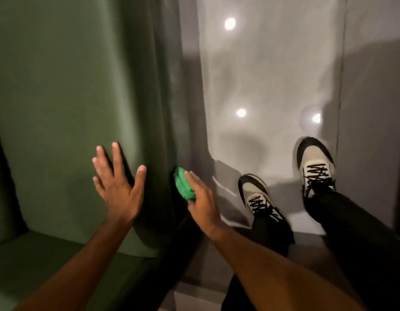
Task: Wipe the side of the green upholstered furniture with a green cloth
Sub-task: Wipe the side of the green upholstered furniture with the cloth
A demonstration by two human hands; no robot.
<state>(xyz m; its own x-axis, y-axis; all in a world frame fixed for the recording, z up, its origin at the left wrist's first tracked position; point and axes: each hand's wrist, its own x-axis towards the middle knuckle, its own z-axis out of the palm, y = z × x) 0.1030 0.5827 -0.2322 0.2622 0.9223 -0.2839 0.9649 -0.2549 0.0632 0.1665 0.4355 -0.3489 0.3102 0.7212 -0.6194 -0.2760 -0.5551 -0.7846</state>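
Observation:
The green upholstered furniture (66,90) fills the left half of the head view, its tall padded panel running away from me and its outer side facing right. My left hand (117,182) lies flat and spread on the top padded face near the edge. My right hand (202,199) presses a bunched bright green cloth (183,185) against the outer side of the furniture, low down near the floor. Part of the cloth is hidden under my palm.
A glossy grey floor (273,75) with bright ceiling-light reflections lies to the right. My two feet in beige and black laced shoes (255,194) (315,164) stand on it close to the furniture. The green seat cushion (37,261) shows at the lower left.

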